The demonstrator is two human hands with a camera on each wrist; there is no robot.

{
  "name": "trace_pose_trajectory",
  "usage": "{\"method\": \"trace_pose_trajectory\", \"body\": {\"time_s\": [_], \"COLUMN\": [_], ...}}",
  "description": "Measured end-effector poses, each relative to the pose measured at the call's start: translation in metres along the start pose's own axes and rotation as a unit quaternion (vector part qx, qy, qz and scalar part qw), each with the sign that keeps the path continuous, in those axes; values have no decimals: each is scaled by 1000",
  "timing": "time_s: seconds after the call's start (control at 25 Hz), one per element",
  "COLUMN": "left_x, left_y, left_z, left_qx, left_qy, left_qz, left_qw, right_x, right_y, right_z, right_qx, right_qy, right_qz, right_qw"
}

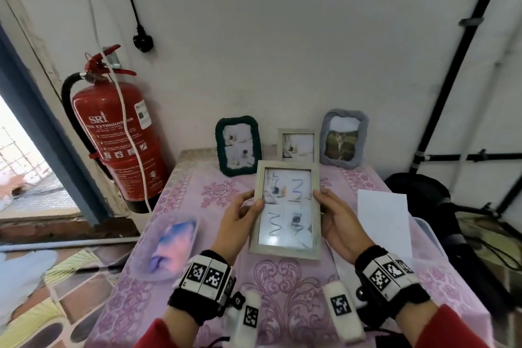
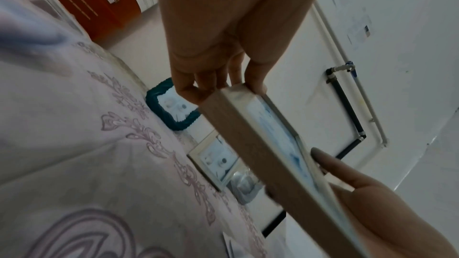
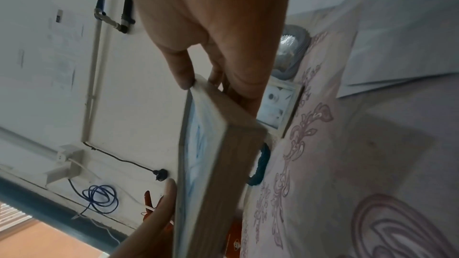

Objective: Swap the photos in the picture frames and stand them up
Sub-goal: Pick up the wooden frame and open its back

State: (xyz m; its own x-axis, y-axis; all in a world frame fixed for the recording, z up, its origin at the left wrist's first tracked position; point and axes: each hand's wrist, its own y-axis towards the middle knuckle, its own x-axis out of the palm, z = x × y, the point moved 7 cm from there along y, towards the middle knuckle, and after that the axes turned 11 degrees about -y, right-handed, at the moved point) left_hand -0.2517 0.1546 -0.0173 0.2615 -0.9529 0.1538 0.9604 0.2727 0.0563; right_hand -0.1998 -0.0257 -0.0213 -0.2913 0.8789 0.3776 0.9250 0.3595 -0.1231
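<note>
I hold a pale wooden picture frame (image 1: pixel 286 209) above the table, face up, with a four-panel photo in it. My left hand (image 1: pixel 242 214) grips its left edge, thumb on the front. My right hand (image 1: pixel 330 209) grips the right edge the same way. The left wrist view shows the frame (image 2: pixel 250 138) edge-on, and so does the right wrist view of the frame (image 3: pixel 218 156). At the back stand a dark green knitted frame (image 1: pixel 238 146), a small wooden frame (image 1: pixel 297 145) and a grey knitted frame (image 1: pixel 343 138) with a cat photo.
A pink floral cloth covers the table (image 1: pixel 282 285). A clear lid over a blue-pink picture (image 1: pixel 171 246) lies front left. White paper sheets (image 1: pixel 385 220) lie at the right. A red fire extinguisher (image 1: pixel 121 133) stands left of the table. Black tripod legs (image 1: pixel 440 93) rise right.
</note>
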Motion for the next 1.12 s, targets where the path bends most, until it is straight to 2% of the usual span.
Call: {"method": "trace_pose_trajectory", "body": {"time_s": [0.16, 0.24, 0.32, 0.36, 0.44, 0.56, 0.8, 0.92, 1.0, 1.12], "left_x": [13, 18, 35, 47, 69, 84, 81, 68, 55, 42], "left_y": [-6, -11, -23, -27, -34, -39, -37, -34, -31, -29], "left_z": [-8, 4, 19, 22, 21, 18, 19, 18, 12, 2], "left_qx": [25, 113, 204, 217, 200, 189, 196, 189, 166, 132], "left_qy": [78, 212, 280, 276, 227, 170, 91, 32, -3, -59], "left_qz": [10, 41, 26, -5, -65, -92, -61, -18, 19, 45], "left_qw": [997, 970, 938, 937, 951, 963, 975, 981, 986, 989], "right_x": [-18, -23, -25, -25, -23, -15, -10, -5, -5, -18], "right_y": [-10, -11, -12, -12, -12, -13, -12, -12, -13, -16], "right_z": [-5, -8, -10, -10, -12, -17, -19, -19, -17, -14], "right_qx": [-5, -12, -16, -17, -21, -33, -52, -71, -89, -113], "right_qy": [-23, -49, -61, -58, -49, -40, -82, -128, -203, -328], "right_qz": [21, 23, 20, 16, -3, -36, -17, -1, 25, 106], "right_qw": [1000, 998, 998, 998, 999, 998, 995, 989, 975, 932]}}
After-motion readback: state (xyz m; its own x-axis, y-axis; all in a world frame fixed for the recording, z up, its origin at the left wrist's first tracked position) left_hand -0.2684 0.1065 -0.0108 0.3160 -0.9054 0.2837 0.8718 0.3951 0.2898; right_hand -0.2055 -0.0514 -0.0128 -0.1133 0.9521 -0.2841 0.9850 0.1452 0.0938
